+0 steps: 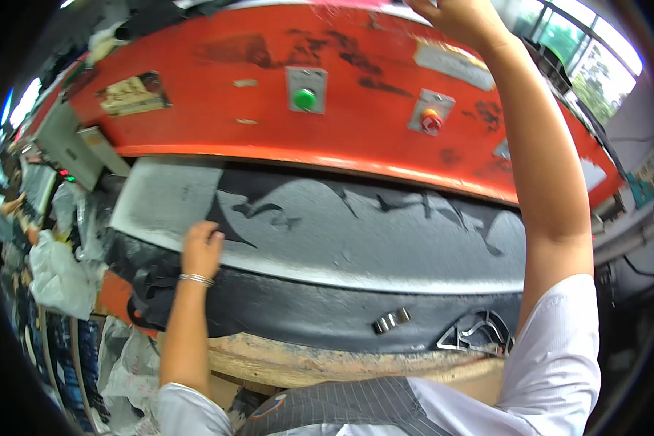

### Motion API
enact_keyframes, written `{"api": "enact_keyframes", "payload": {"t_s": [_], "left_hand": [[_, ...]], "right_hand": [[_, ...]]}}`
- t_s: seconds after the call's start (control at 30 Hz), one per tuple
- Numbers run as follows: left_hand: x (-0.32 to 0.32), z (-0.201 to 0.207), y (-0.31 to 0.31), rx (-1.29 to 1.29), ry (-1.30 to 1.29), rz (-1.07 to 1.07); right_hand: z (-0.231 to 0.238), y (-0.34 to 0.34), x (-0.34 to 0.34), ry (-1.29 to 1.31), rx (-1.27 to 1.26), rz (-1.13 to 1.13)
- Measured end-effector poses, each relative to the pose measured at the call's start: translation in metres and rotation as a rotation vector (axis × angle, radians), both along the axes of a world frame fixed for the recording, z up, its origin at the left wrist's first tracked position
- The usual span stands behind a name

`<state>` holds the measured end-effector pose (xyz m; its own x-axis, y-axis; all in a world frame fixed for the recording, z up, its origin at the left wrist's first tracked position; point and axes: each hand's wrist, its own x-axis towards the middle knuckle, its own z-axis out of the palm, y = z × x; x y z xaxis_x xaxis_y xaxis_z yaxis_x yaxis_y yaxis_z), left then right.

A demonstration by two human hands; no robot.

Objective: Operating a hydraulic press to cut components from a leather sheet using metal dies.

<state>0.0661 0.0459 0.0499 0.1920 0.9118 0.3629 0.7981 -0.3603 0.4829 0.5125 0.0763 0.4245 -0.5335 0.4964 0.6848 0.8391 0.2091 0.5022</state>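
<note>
My left hand (202,248) is at the left end of a grey metal plate (168,190), fingers curled in on the lower left corner of a thin black sheet (229,227). Curved openings are cut out of this sheet, leaving ragged, pointed strips along the plate's far side. My right arm stretches up across the orange machine front. At its end my right hand (466,20) is over the machine's top edge, cut off by the picture's edge, with the visible fingers apart. Nothing shows in it.
A green button (304,99) and a red button (431,120) sit on the orange machine front (196,109). On the black near ledge (291,305) lie a small metal band-shaped die (391,320) and a larger curved die (478,333). White plastic bags (62,276) hang at left.
</note>
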Motion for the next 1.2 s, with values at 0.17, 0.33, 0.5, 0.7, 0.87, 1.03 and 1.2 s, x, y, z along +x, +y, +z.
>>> {"api": "enact_keyframes", "payload": {"t_s": [0.17, 0.33, 0.5, 0.7, 0.87, 1.03, 1.2], "left_hand": [[-0.03, -0.031, 0.045, -0.055, 0.316, 0.134], [-0.028, -0.037, 0.03, -0.059, 0.315, 0.154], [-0.029, -0.037, 0.018, -0.039, 0.182, -0.055], [-0.068, -0.027, 0.018, -0.108, -0.006, -0.071], [-0.087, -0.031, 0.028, -0.028, -0.084, -0.172], [-0.077, -0.028, 0.032, -0.105, -0.242, -0.161], [-0.087, -0.048, 0.037, -0.097, -0.296, -0.166]], "right_hand": [[-0.097, -0.056, -0.003, 0.162, -0.16, 0.256], [-0.274, -0.199, -0.021, 0.239, -1.266, 0.155], [-0.353, -0.293, -0.034, 0.475, -1.355, 0.049], [-0.334, -0.288, -0.071, 0.7, -1.561, -0.17], [-0.332, -0.196, -0.183, 0.983, -1.33, 0.033], [-0.346, -0.062, -0.308, 1.098, -0.984, 0.269], [-0.369, 0.0, -0.341, 0.954, -0.99, 0.286]]}}
